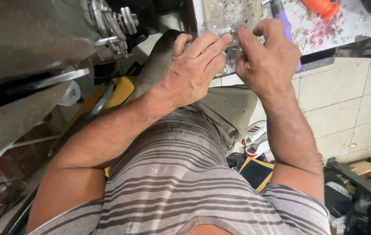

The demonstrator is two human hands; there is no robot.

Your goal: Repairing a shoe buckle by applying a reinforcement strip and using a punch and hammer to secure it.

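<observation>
Head view, top centre of the frame: my left hand (194,69) lays flat fingers on a small silvery metal plate (220,32) at the paint-spattered desk (324,30) edge. My right hand (266,58) pinches a purple-handled tool (284,24). Work looks mid-way, nothing finished yet.

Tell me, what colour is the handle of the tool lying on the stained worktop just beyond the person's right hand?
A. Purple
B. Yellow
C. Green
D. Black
A: the tool handle showing past the right hand on the spattered worktop is purple.
</observation>
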